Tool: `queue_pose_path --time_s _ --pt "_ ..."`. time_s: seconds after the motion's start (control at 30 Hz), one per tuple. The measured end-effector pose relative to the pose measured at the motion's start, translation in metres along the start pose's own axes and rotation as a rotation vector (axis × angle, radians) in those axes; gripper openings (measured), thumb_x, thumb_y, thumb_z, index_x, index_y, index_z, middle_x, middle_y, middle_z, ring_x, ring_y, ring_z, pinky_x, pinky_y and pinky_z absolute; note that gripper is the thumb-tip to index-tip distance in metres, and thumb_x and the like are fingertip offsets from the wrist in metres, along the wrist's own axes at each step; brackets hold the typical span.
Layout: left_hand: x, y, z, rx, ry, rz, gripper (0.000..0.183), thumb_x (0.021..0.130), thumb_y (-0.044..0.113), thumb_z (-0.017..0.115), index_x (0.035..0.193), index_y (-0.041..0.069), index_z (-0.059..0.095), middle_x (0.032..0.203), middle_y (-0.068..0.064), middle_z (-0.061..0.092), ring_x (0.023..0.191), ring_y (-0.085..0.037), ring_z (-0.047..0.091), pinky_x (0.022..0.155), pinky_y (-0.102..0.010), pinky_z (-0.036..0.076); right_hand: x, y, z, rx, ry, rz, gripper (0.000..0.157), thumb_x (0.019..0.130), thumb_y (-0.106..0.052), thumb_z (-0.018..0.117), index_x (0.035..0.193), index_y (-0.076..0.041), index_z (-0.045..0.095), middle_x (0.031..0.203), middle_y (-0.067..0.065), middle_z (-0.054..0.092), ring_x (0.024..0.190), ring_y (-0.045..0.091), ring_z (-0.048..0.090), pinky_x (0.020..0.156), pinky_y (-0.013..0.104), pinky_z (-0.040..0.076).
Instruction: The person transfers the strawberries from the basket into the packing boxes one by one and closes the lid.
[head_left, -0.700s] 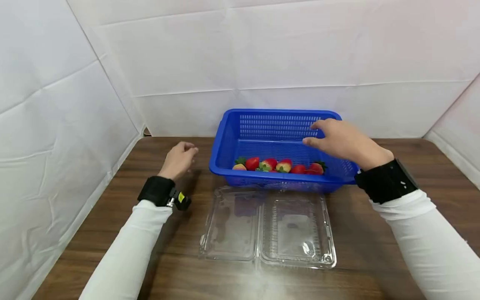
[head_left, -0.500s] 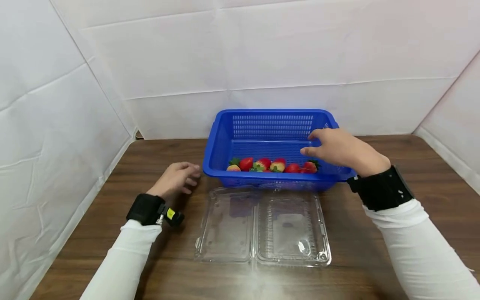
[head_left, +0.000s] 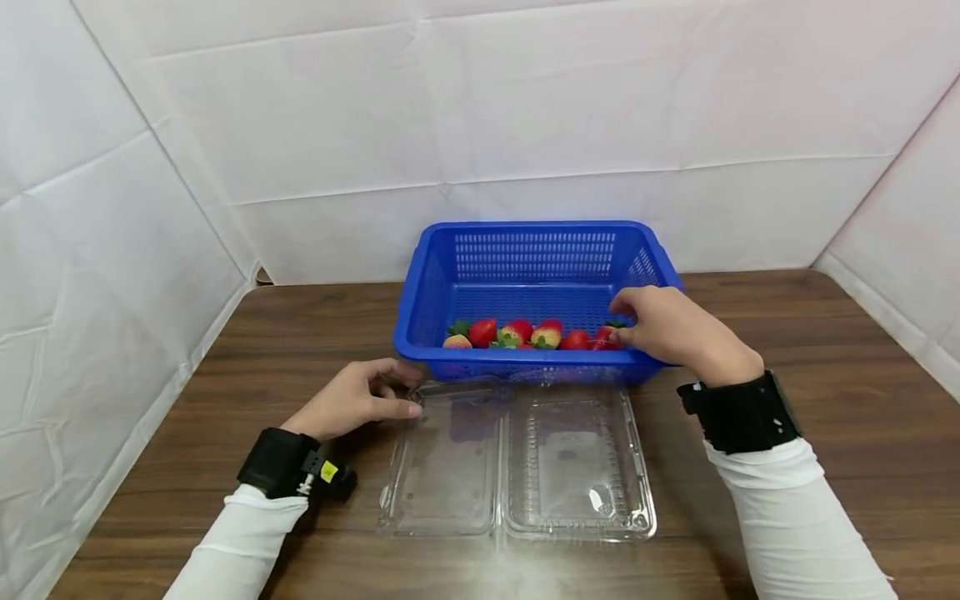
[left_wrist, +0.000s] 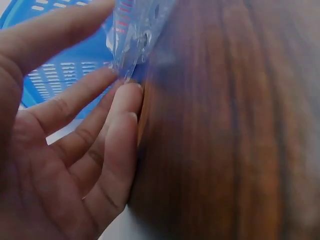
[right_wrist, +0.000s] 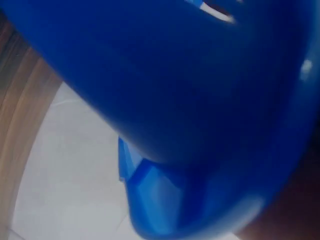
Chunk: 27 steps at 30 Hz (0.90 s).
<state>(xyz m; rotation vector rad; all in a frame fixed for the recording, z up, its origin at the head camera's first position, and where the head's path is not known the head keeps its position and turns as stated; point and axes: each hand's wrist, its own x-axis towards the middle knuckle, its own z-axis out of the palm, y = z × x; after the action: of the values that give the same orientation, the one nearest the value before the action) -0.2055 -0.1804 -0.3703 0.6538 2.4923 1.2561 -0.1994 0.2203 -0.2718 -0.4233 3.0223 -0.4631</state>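
Observation:
My left hand (head_left: 356,398) is at the far left corner of an open clear plastic clamshell box (head_left: 450,471), thumb and fingers spread apart. In the left wrist view its fingertips (left_wrist: 131,92) are right at the edge of the clear plastic, low over the wood. My right hand (head_left: 678,329) reaches over the right side of a blue plastic basket (head_left: 408,321), thumb and forefinger parted around the rightmost strawberry (head_left: 606,333). Several strawberries (head_left: 482,333) lie in a row along the basket's near side. In the right wrist view the basket's blue rim (right_wrist: 165,90) hides the right hand.
The clamshell lies flat on a brown wooden table (head_left: 360,308), close in front of the basket. White cloth (head_left: 525,100) hangs behind the table and along both sides.
My left hand has moved nearer and its fingers have spread at the clamshell's corner. My right hand has lowered into the basket toward the rightmost strawberry.

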Motion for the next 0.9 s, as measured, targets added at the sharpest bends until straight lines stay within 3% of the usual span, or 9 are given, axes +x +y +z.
queue_pose_path --time_s 0.43,0.67,0.9 --pt "0.006 -0.009 -0.006 -0.005 -0.048 -0.008 0.025 0.081 0.033 0.077 0.098 0.016 0.071 0.085 -0.005 0.068 0.073 -0.022 0.059 0.058 -0.035 0.053 0.012 0.003 0.001 -0.052 -0.052 -0.018 0.026 0.086 -0.011 0.071 0.109 0.001 0.067 0.102 0.020 0.068 0.090 0.031 0.060 0.084 0.055 0.054" --pt "0.007 -0.020 -0.009 -0.112 -0.052 -0.028 0.020 0.086 0.032 0.073 0.092 0.013 0.069 0.082 -0.007 0.068 0.068 -0.021 0.056 0.055 -0.032 0.049 0.016 0.006 0.004 -0.051 -0.087 -0.011 0.017 0.086 -0.011 0.071 0.101 -0.004 0.070 0.091 0.013 0.068 0.084 0.027 0.059 0.080 0.051 0.055" --pt "0.008 -0.025 -0.005 -0.216 -0.043 -0.003 0.022 0.086 0.025 0.073 0.090 0.005 0.066 0.075 -0.008 0.068 0.059 -0.022 0.056 0.049 -0.027 0.048 0.016 0.008 0.005 -0.017 -0.110 -0.007 0.010 0.086 -0.012 0.071 0.095 -0.007 0.071 0.084 0.008 0.067 0.080 0.024 0.058 0.075 0.046 0.055"
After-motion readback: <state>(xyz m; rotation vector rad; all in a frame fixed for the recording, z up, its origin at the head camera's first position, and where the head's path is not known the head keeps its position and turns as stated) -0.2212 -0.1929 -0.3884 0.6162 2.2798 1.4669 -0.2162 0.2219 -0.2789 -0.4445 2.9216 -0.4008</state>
